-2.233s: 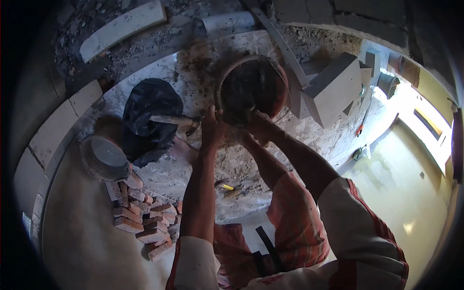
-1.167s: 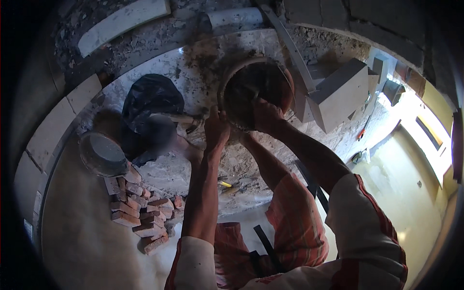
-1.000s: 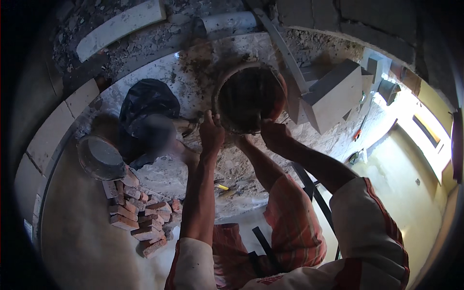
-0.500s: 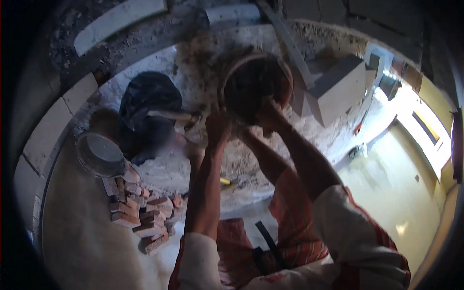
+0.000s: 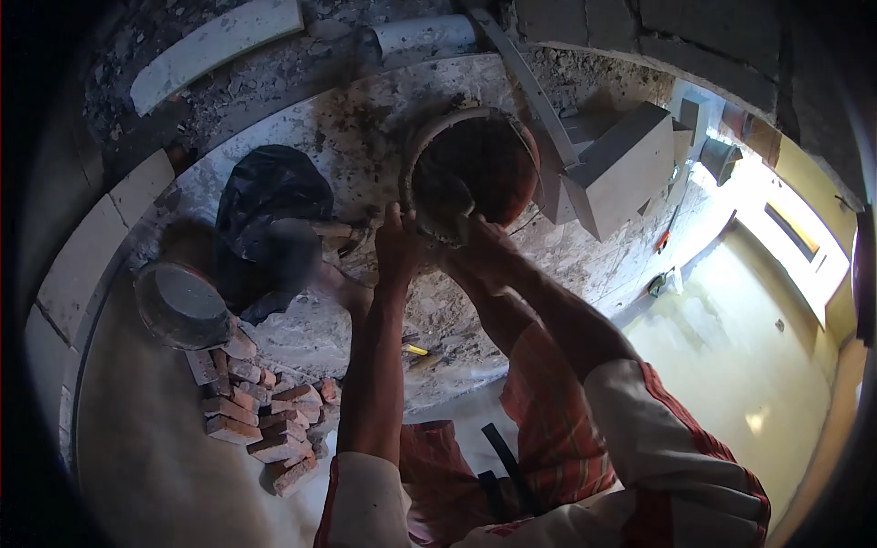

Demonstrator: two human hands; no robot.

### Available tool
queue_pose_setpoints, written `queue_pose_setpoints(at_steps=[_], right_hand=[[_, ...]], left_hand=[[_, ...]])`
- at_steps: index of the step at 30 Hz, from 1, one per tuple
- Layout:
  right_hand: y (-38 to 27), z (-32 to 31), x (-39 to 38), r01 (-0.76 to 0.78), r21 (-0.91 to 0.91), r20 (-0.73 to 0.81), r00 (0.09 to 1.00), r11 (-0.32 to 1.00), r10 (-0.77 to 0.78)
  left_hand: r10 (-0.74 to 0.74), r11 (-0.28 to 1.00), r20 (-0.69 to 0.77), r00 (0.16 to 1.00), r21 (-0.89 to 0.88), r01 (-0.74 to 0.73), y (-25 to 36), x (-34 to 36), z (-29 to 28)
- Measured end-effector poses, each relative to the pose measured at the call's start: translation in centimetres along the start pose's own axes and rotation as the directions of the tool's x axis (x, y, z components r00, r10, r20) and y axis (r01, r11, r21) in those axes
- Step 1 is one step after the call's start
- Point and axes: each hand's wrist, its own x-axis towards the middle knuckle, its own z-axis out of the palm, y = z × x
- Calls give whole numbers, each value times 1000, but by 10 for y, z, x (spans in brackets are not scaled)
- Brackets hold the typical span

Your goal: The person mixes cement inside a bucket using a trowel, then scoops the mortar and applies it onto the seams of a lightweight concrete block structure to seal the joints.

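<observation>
Smooth, pale floor (image 5: 703,365) spreads across the right, and the floor at near left lies in brownish shadow; between and beyond them runs a rough, whitish, stained strip of ground (image 5: 283,132). Pale blocks (image 5: 82,265) line the left edge, dark rubble (image 5: 260,87) covers the far left, and a dim grey block wall (image 5: 713,36) stands far right. Glaring light (image 5: 744,201) floods the right beside a yellowish wall (image 5: 808,183).
</observation>
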Motion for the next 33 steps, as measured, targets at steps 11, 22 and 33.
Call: queue_pose_setpoints(at_steps=[11, 22, 33], right_hand=[[19, -58, 44, -334, -296, -80, 942, 895, 326], [4, -34, -4, -84, 36, 225, 971, 996, 74], [74, -19, 39, -725, 688, 708, 680, 31, 191]], left_hand=[[-67, 992, 79, 995, 109, 58, 9, 5, 2], [-186, 982, 141, 972, -5, 188, 28, 2, -7], [-142, 984, 63, 988, 114, 134, 29, -5, 10]])
